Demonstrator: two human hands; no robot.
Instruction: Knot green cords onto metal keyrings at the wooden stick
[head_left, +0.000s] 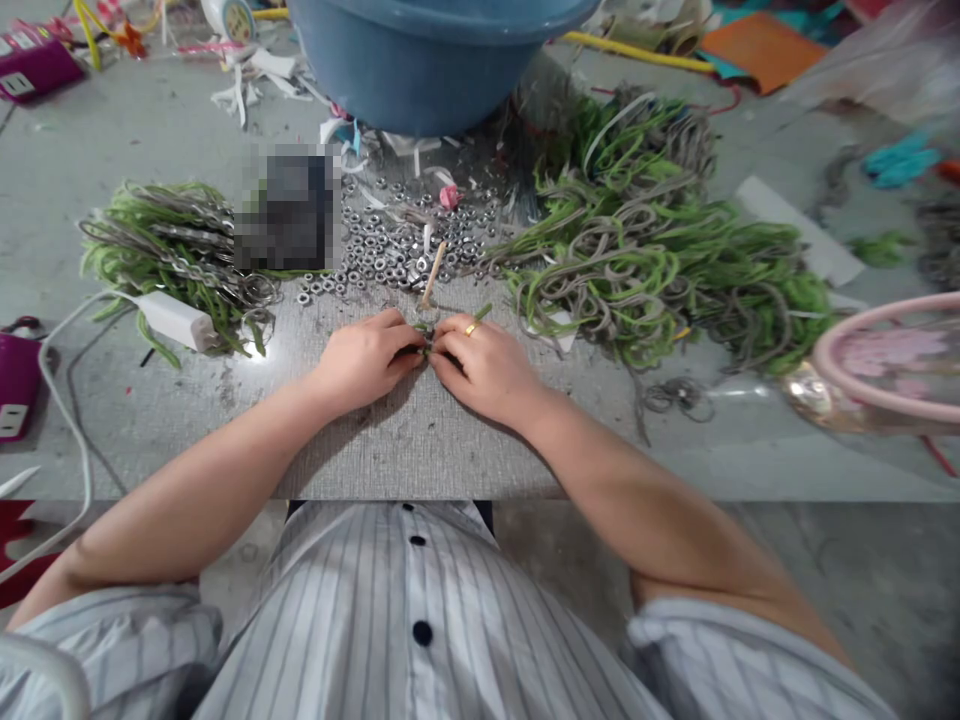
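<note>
My left hand [369, 358] and my right hand [486, 366] meet above the grey tabletop [390, 440], fingertips pinched together. Between them is a small green cord piece [426, 338], mostly covered by the fingers; a green end sticks out above my right hand, which wears a gold ring. Just beyond the fingers stand a thin wooden stick [434, 272] and many scattered metal nuts [375, 250]. To the right lies a big heap of green and grey cords [637, 250]; a smaller bundle [161, 240] with metal rings lies left.
A blue basin [435, 70] stands at the back centre. A white adapter [176, 320] with a cable lies at the left, near a purple box [16, 385]. At the right edge is a pink-rimmed container [892, 365]. White scraps [262, 70] are scattered behind.
</note>
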